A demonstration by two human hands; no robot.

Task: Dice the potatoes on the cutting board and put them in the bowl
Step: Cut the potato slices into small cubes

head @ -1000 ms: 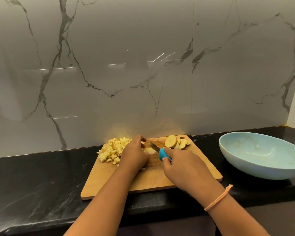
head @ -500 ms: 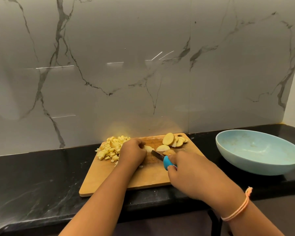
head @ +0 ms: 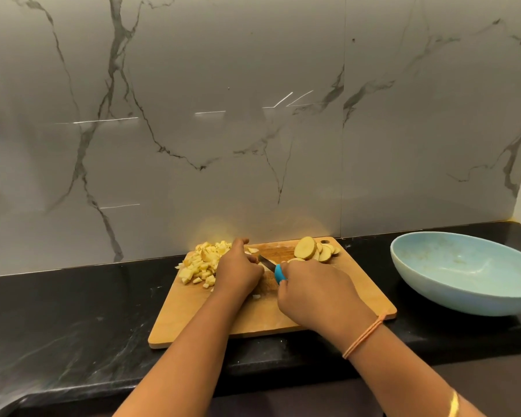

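light: dim, warm | glare: streaks on marble wall [head: 211, 112] | edges: bowed | focus: soft

So the countertop [head: 73, 311] is black stone with faint grey streaks, glossy enough to catch a little light, and it runs along the foot of a grey marble-look wall [head: 193, 145]. Only two things sit straight on it. There's a wooden cutting board [head: 358, 284], turned slightly askew, its near edge close to the counter's front lip and its far edge almost at the wall. To the right of the board is a big pale blue bowl [head: 427, 291], not touching it, with a strip of black stone showing between them.
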